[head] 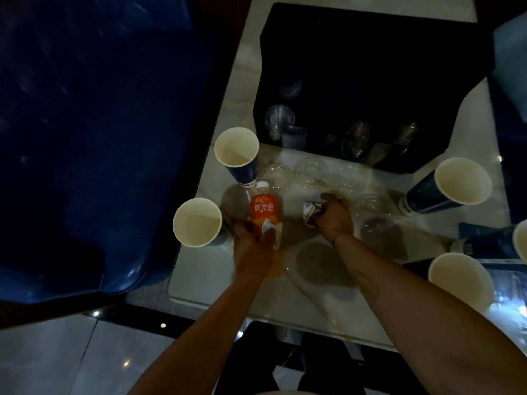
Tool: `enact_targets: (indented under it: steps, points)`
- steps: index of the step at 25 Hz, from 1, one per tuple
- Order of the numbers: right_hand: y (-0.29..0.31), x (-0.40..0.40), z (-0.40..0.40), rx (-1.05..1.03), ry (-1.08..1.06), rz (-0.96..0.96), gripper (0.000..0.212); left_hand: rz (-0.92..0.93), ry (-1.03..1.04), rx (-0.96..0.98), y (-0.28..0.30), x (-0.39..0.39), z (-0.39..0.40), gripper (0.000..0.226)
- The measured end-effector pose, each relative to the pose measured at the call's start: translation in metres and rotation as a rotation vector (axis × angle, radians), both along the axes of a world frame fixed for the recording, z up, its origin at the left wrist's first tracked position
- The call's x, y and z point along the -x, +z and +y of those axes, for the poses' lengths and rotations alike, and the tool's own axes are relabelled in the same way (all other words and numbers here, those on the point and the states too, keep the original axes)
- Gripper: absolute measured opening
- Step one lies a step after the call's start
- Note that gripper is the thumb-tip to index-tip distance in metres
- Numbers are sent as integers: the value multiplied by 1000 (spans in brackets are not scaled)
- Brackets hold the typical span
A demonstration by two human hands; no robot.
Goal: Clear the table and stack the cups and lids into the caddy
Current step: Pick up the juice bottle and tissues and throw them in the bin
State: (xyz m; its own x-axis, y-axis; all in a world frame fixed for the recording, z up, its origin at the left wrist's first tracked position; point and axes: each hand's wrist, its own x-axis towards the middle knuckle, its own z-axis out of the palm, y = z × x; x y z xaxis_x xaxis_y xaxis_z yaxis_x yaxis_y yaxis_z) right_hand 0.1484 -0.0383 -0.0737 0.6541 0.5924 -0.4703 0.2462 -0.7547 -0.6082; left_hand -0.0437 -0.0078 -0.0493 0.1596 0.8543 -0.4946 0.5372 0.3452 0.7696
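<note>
The caddy (370, 81) sits at the back of the table (216, 283), lids (310, 169) scattered just in front of it. Paper cups (236, 151) stand on both sides, and a juice bottle (265, 208) sits front-left between them.

I noted a large dark blue chair (94, 143) drawn up along the table's (216, 283) left edge. Beneath the near edge lay a glossy tiled floor (57, 360) catching small light reflections. A second bluish seat (510, 67) showed at the far right corner.
</note>
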Motion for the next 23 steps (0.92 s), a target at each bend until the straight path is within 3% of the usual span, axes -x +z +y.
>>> enact_targets:
  steps: [3, 5, 8, 15, 20, 23]
  points:
    - [2, 1, -2, 57, 79, -30, 41, 26, -21, 63, -6, 0, 0, 66]
    - [6, 6, -9, 41, 21, -17, 46, 90, -56, 61, -11, 0, -1, 69]
    - [10, 14, -27, -29, -46, 3, 34, 111, -62, 68, -14, 1, -1, 68]
    - [32, 30, -72, -49, -173, 92, 25, -24, -97, 144, 1, 19, -5, 61]
    - [57, 49, -105, -296, -321, 166, 27, -155, -143, 167, 18, 38, -16, 56]
    - [71, 67, -132, -394, -445, 238, 31, -261, -169, 248, 28, 53, -22, 40]
